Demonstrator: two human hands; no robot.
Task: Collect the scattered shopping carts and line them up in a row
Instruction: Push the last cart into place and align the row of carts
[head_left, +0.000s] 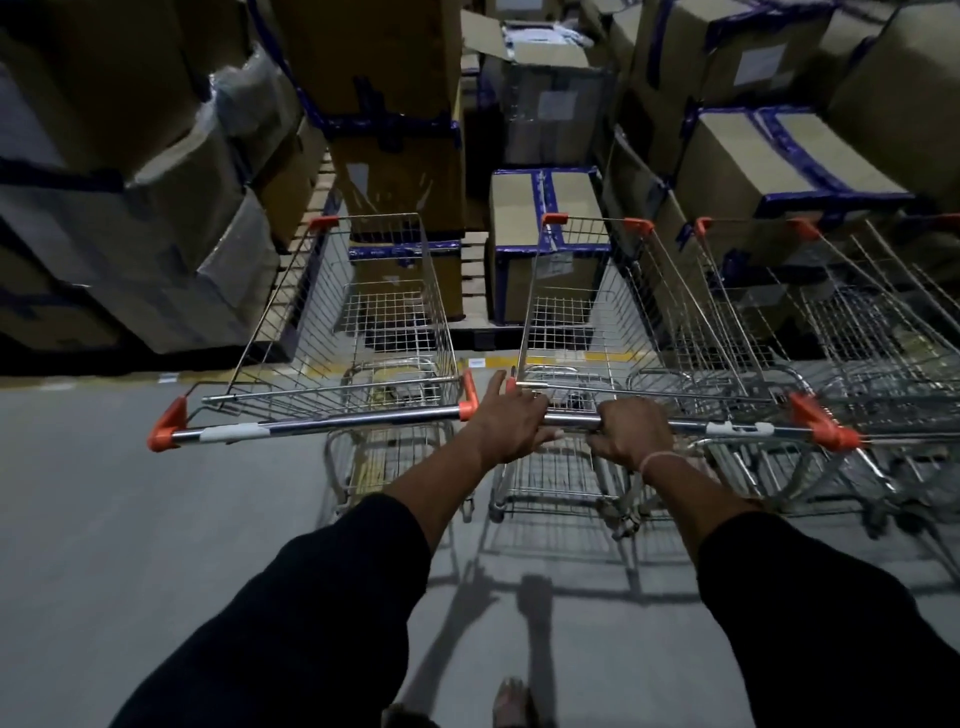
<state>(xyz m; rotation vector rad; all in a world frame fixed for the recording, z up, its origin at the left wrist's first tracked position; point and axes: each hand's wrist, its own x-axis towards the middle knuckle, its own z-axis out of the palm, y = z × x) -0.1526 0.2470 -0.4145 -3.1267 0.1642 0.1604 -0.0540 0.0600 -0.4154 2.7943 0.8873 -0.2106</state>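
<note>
While your right hand (631, 434) curls round the middle cart's (582, 312) handle at one o'clock, your left hand (511, 423) lies loosely spread on it; you're parking it between the left cart (353, 322) and right cart (841, 322) — next, square the handles level

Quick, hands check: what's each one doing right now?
Left hand: open, fingers stretched forward, resting on the middle cart's handle bar.
Right hand: gripping the same handle bar, fingers curled round it.
</note>
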